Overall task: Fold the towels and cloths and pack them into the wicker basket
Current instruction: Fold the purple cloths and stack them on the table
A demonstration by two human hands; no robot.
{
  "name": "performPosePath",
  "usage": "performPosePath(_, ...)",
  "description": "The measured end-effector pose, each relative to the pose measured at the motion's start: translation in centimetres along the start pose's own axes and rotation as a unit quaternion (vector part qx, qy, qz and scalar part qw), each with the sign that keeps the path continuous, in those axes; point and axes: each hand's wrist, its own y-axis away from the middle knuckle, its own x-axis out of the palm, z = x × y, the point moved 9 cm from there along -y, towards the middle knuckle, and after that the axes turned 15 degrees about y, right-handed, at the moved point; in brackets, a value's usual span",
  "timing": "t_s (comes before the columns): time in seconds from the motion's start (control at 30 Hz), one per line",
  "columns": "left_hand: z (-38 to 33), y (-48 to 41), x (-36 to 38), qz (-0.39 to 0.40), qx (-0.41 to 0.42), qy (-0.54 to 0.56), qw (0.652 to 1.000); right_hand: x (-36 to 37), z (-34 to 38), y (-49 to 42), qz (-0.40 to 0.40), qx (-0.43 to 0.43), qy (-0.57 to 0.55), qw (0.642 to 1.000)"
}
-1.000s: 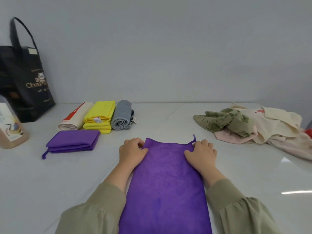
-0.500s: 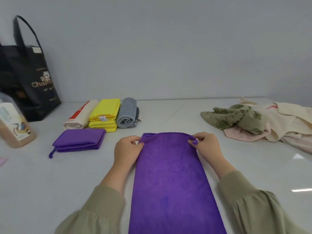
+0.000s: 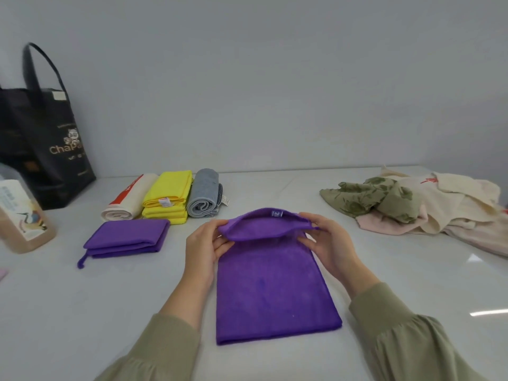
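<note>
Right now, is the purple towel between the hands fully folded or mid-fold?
Mid-fold: the purple towel lies as a long strip, far edge lifted, pinched by left hand and right hand.

Loose olive-green sleeves (image 3: 406,334); gathered at cuffs.

Tote bag (image 3: 55,149) cut by left edge; cloth pile (image 3: 439,213) cut by right edge; towel label (image 3: 278,214) unreadable.
</note>
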Motion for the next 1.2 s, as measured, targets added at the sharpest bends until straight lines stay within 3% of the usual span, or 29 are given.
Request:
performPosePath(0.1,1.0,0.7,-1.0,-0.026,-0.033,-0.011,0.999,-1.1,-1.3,0.4,-0.031,0.053,0.012,0.998)
performPosePath(0.23,1.4,2.8,-1.0,-0.003,-0.081,-0.009,0.997,-1.6,-1.1,1.7,-0.050,0.049,0.056,0.996)
performPosePath(0.4,1.6,5.9,-1.0,0.049,-0.160,-0.070,0.983,-1.8,-0.8,4.6,-0.036,0.060,0.096,0.993)
performPosePath(0.6,1.2,8.4,-2.4,0.084,-0.196,-0.152,0.965,-1.3,-0.9,8.9,0.027,0.101,0.256,0.961)
performPosePath(0.87,0.7,9.5,-3.4,0.083,-0.134,-0.256,0.954,-1.8,-0.8,10.9,0.026,0.068,0.419,0.905)
performPosePath(1.0,0.4,9.6,-3.4,0.097,-0.091,-0.345,0.929,-2.0,-0.6,10.6,0.023,0.031,0.505,0.862)
performPosePath(1.13,0.0,9.5,-3.4,0.127,-0.054,-0.446,0.885,-1.3,-0.5,10.6,0.044,-0.016,0.604,0.796)
performPosePath(1.2,-0.8,9.8,-2.4,0.164,0.056,-0.561,0.810,-1.3,-0.4,10.8,0.041,-0.044,0.644,0.763)
